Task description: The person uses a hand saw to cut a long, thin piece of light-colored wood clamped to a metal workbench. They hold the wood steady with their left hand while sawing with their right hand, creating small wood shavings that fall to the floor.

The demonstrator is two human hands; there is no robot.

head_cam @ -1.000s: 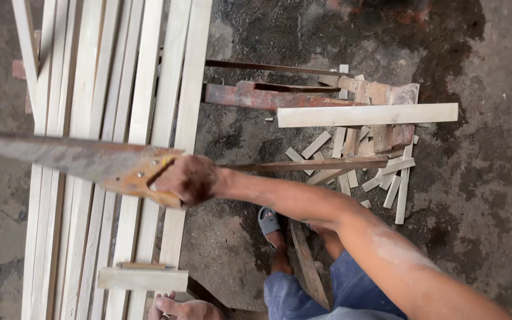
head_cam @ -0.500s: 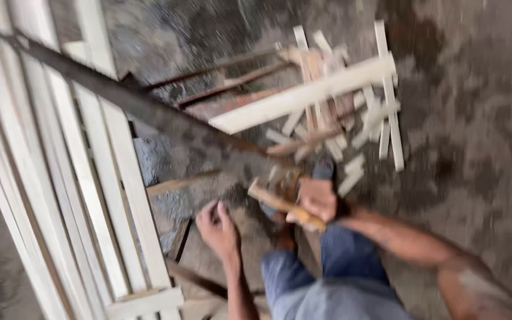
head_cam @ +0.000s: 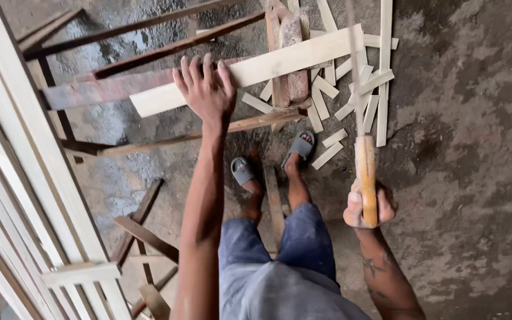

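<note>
Left hand [head_cam: 204, 89] flat on pale wooden plank [head_cam: 280, 62], fingers spread, pressing down, not gripping. Plank lies across reddish wood block [head_cam: 288, 59] and dark slats. Right hand [head_cam: 365, 207] clamped round handsaw [head_cam: 364, 160] handle, blade pointing away toward plank. Offcuts [head_cam: 351, 101] scattered just beyond sandalled feet [head_cam: 300, 145].

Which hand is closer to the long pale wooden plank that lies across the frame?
Left. The left hand rests flat on the long pale plank, pressing its left part. The right hand is apart, lower right, gripping the saw handle.
</note>
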